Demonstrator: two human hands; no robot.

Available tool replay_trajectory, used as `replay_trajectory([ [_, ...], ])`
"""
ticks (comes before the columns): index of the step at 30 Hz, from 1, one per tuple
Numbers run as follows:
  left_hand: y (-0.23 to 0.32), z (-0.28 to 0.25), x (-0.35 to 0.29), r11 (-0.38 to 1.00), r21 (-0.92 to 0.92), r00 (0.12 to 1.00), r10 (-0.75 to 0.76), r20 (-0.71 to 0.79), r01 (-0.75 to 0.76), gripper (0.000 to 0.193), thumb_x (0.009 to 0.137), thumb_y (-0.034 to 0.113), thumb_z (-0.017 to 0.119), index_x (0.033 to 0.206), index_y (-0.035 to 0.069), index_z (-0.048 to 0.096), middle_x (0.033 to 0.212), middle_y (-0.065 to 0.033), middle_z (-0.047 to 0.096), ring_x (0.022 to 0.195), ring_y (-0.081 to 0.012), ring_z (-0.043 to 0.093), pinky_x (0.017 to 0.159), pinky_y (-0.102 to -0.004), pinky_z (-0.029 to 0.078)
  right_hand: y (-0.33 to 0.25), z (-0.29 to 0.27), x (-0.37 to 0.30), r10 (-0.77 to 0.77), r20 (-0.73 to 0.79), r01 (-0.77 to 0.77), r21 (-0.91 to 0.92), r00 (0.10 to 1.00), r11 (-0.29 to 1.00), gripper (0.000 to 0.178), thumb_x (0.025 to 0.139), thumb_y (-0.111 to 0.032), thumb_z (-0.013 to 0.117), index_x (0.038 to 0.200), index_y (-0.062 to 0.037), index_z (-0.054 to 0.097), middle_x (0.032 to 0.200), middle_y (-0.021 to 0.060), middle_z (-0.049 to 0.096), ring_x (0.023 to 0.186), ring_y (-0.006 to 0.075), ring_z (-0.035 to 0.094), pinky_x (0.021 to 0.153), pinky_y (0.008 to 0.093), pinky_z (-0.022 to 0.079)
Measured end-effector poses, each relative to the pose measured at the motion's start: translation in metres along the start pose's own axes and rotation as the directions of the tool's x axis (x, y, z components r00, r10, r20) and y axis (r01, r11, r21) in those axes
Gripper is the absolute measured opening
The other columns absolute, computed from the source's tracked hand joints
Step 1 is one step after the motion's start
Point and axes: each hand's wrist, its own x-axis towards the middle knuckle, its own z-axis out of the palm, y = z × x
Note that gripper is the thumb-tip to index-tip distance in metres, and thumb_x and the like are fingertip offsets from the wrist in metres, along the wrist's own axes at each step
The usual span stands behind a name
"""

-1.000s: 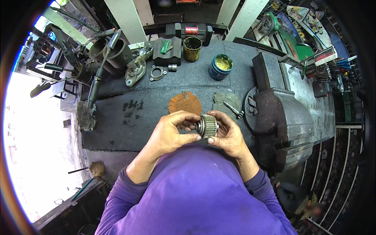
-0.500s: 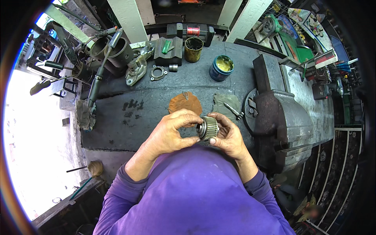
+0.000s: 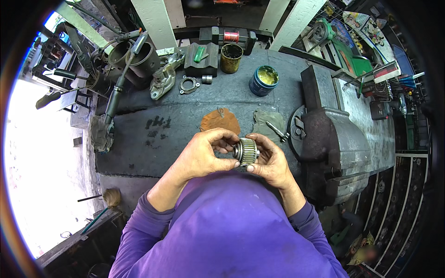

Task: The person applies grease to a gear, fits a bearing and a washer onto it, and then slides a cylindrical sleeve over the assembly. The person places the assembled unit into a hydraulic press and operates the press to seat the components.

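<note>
Between my two hands, just above the bench's near edge, is a metal gear point(image 3: 249, 152) with straight teeth round its rim and a ringed hub on its left side. My left hand point(image 3: 211, 150) grips the hub side, thumb below and fingers curled above. Against the right side, my right hand point(image 3: 270, 162) holds it with thumb underneath and forefinger over the top. Beyond the hands lie an orange cloth point(image 3: 220, 120) and a grey-green cloth point(image 3: 265, 121) with a slim metal shaft-like part point(image 3: 277, 131) on it.
On the dark workbench point(image 3: 134, 139) stand a blue tub of yellow grease point(image 3: 264, 81), a grimy can point(image 3: 231, 59) and a metal block point(image 3: 200, 65). A ring-shaped flange point(image 3: 189, 85) and a cast housing point(image 3: 166, 78) lie left. A big vise point(image 3: 333, 139) occupies the right side.
My left fingers have shifted on the gear's hub side, and the gear has turned slightly. Both hands stay in about the same place.
</note>
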Motion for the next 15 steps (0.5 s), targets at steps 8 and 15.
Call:
replay_trajectory([
  [8,-0.003,0.002,0.002,0.996,-0.079,0.999,-0.050,0.012,0.051,0.061,0.075,0.010,0.094,0.128,-0.004,0.068,0.115,-0.0104,0.073,0.107,-0.0178,0.069,0.097,-0.0341,0.057,0.000,-0.004,-0.002,-0.004,0.029,0.006,-0.064,1.000,0.998,0.088,0.084,0.001,0.089,0.156,0.0081,0.039,0.150,0.0221,0.052,0.138,0.0272,0.057,0.115,0.0408,0.052],
  [15,0.006,-0.003,0.003,0.959,0.193,0.978,0.205,0.033,-0.207,0.055,0.070,0.010,0.093,0.120,-0.001,0.074,0.113,-0.0106,0.074,0.104,-0.0204,0.072,0.096,-0.0350,0.058,0.002,-0.004,-0.002,0.020,0.033,-0.019,-0.018,0.999,1.000,0.088,0.084,0.002,0.089,0.156,0.0078,0.039,0.149,0.0216,0.053,0.135,0.0269,0.059,0.114,0.0399,0.054],
])
